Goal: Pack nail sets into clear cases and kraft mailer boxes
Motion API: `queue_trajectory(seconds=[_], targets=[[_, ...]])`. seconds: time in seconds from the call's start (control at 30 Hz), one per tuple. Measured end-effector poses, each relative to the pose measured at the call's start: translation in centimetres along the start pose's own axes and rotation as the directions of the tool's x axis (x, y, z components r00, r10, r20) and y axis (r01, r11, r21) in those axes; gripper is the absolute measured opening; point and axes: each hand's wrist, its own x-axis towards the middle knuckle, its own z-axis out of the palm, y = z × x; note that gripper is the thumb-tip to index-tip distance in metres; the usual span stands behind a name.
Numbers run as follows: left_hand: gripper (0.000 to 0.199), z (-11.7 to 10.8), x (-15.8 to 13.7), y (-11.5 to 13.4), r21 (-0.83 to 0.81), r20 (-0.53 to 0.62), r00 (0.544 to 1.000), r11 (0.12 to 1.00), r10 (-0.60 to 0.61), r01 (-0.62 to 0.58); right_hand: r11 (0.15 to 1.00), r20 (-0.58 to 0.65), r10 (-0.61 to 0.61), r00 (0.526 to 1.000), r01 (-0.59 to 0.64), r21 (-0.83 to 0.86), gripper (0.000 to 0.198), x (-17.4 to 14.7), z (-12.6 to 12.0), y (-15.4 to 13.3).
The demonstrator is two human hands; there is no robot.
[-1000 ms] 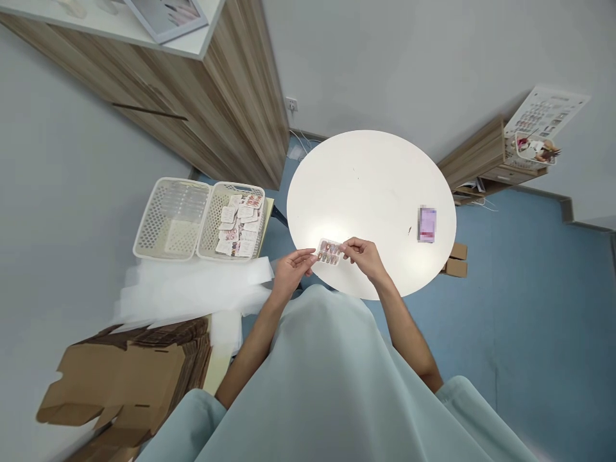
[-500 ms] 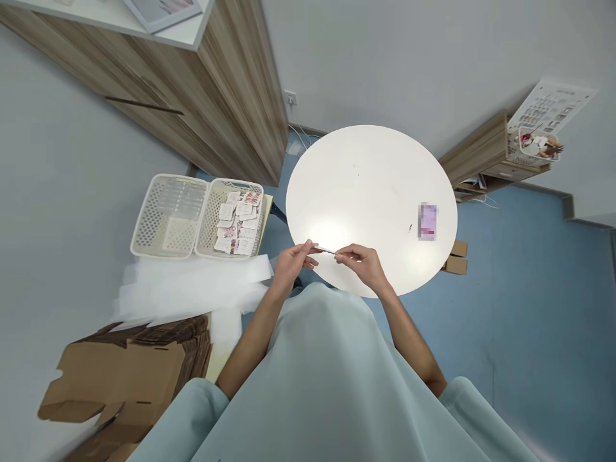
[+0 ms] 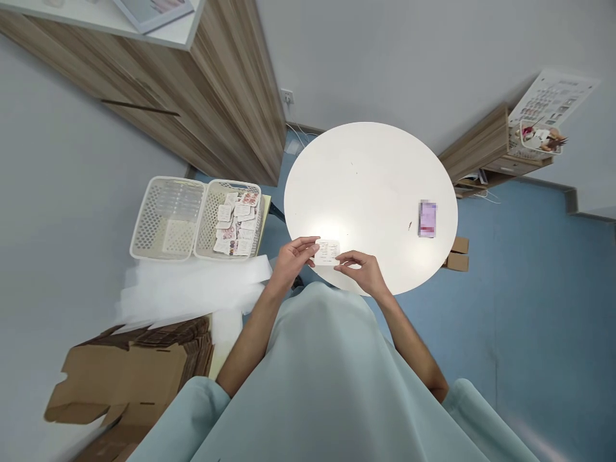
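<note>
A small white card (image 3: 327, 252) with rows of dark print faces up toward me, held above the near edge of the round white table (image 3: 370, 173). My left hand (image 3: 292, 260) pinches the card's left side between thumb and fingers. At its right edge, my right hand (image 3: 362, 269) also grips it with thumb and fingertips. The card's underside is hidden. Several similar printed cards (image 3: 243, 212) lie in a white perforated basket (image 3: 205, 224) to the left.
A blurred purple item (image 3: 427, 219) and a tiny dark scrap lie on the table's right side. Flattened cardboard boxes (image 3: 125, 378) and white sheets (image 3: 192, 289) are stacked at left. A wooden cabinet (image 3: 231, 96) stands behind; a low shelf (image 3: 486, 147) is at right.
The card was edge-on between both hands; now it is tilted so its printed face shows. Both hands still hold it, in nearly the same place.
</note>
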Motion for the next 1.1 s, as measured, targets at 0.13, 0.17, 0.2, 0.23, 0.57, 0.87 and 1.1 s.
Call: queue_trajectory(seconds=[0.13,0.17,0.2,0.23,0.57,0.87,1.1], targets=[[0.055,0.0,0.2,-0.1,0.045,-0.003,1.000,0.999,0.031,-0.030,1.000,-0.013,-0.013,1.000,0.013,-0.003,0.029,0.0,-0.2,-0.2],[0.056,0.0,0.2,-0.2,0.056,0.006,0.999,0.998,0.034,-0.035,1.000,-0.025,-0.019,1.000,0.019,0.000,0.030,0.0,-0.2,-0.4],[0.058,-0.1,0.2,-0.3,0.065,0.020,0.999,0.997,0.036,-0.037,1.000,-0.041,-0.025,0.999,0.025,0.003,0.030,0.0,-0.3,-0.5],[0.058,-0.2,0.2,-0.5,0.074,0.035,0.999,0.997,0.035,-0.037,0.999,-0.058,-0.035,0.998,0.036,0.007,0.030,0.1,-0.3,-0.7],[0.057,0.7,-0.3,-3.2,0.135,0.031,0.999,0.990,-0.040,0.036,0.999,-0.166,-0.032,0.986,0.031,-0.012,0.045,2.2,-1.3,-0.8],[0.048,1.6,-1.6,-2.4,0.159,-0.056,0.994,0.984,0.091,-0.081,0.997,-0.058,-0.024,0.998,0.028,0.071,0.038,3.6,-1.0,1.0],[0.050,1.3,-1.2,-1.6,0.201,-0.031,0.998,0.978,0.064,-0.056,0.996,0.119,0.062,0.991,-0.070,0.064,0.039,4.2,-1.4,2.2]])
